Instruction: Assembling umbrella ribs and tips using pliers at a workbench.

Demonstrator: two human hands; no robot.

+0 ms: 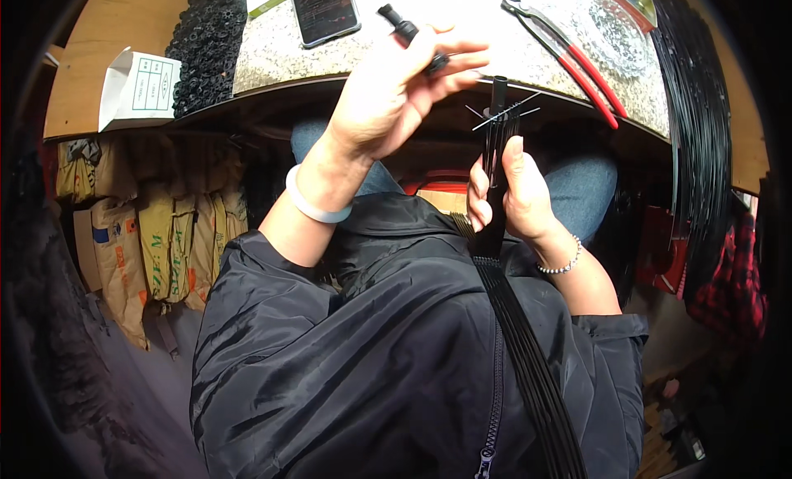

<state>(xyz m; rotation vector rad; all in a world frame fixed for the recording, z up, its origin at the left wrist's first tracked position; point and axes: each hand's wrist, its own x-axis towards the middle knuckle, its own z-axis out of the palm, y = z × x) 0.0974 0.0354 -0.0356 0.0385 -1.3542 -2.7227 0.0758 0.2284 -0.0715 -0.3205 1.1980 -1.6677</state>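
Observation:
My left hand [375, 99], a pale bangle on its wrist, is raised over the table edge. A short black cylindrical piece [403, 29] with stepped ends is gripped in it; fingers hide part of the piece. My right hand [521, 190], wearing a beaded bracelet, is closed round a bundle of thin black ribs [495, 149] that looks like a folded umbrella frame. A black tube [500, 87] sticks up from its top, and thin wire ends cross just below the tube's mouth. The long black strips [532, 355] of the bundle run down over my jacket.
Red-handled pliers [569, 62] lie on the stone-patterned tabletop [272, 62], beside a clear glass dish [612, 33]. A phone [324, 13] lies at the back. Left are a heap of black parts [206, 50] and a white box [142, 87]. Black rods [701, 132] hang right. Sacks [161, 240] stand below.

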